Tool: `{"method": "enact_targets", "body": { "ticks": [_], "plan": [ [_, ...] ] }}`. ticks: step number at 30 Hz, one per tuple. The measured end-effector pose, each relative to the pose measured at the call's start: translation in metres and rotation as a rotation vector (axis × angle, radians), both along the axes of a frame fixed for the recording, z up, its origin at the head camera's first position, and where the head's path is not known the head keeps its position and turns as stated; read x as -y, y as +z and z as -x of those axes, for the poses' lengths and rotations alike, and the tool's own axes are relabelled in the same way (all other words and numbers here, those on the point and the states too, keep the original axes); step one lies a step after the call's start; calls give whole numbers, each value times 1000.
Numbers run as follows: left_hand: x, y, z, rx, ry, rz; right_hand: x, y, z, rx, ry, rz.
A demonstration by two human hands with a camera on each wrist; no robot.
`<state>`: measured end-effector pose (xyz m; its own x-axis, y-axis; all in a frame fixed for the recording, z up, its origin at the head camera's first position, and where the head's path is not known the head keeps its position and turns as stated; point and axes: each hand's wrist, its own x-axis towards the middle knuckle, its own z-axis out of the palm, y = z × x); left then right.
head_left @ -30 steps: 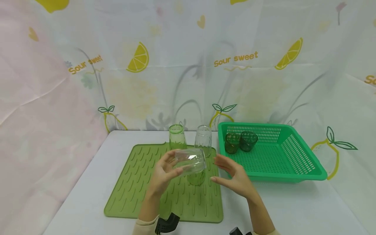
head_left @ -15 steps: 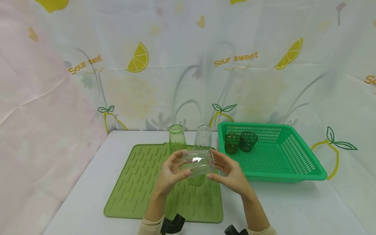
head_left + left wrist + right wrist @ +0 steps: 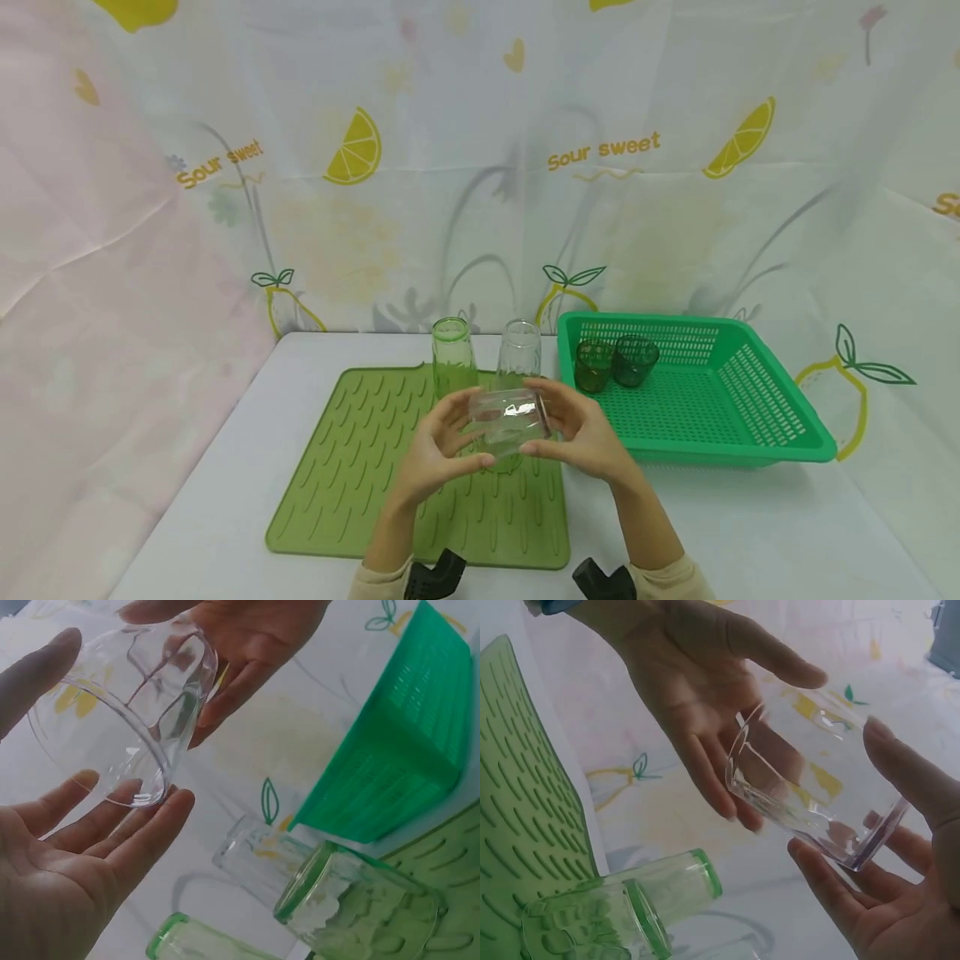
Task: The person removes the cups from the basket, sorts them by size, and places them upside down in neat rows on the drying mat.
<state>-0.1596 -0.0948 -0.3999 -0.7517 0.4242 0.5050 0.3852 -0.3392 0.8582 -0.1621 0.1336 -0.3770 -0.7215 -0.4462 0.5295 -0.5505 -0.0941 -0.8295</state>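
A clear drinking glass (image 3: 513,419) lies sideways in the air above the green mat (image 3: 322,492), held between both hands. My left hand (image 3: 433,457) grips its left end, thumb in front and fingers behind. At the other end, my right hand (image 3: 588,435) holds the thick base between thumb and fingers, as the right wrist view also shows. Just behind the held glass a short green glass (image 3: 367,907) stands on the mat, mostly covered in the head view. Farther back are a tall green glass (image 3: 452,354) and a tall clear glass (image 3: 521,348).
A green plastic basket (image 3: 750,454) sits to the right of the mat. Inside its left end are an olive-coloured glass (image 3: 593,365) and a dark grey glass (image 3: 634,360). A lemon-print cloth (image 3: 450,167) hangs behind the white table (image 3: 232,450).
The left hand has carried the clear glass slightly right. My right hand, apart from it a second ago, has come in from the right and taken hold of its base.
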Motion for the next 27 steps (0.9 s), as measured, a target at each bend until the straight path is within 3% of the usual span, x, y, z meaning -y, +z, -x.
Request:
{"method": "enact_targets", "body": {
  "ticks": [7, 10, 14, 19, 24, 27],
  "plan": [
    [21, -10, -10, -45, 168, 143, 4, 5, 11, 10, -3, -90],
    [32, -15, -17, -40, 321, 211, 5, 9, 15, 30, -28, -116],
    [52, -24, -29, -2, 583, 367, 7, 14, 21, 56, -58, -169],
    [85, -41, -44, -88, 853, 623, 14, 22, 29, 54, -82, -249],
    [120, -56, -58, -66, 1060, 819, 24, 25, 39, 26, -81, -319],
    [136, -60, -65, -8, 1119, 908, 31, 26, 45, -7, -82, -359]
  ]
}}
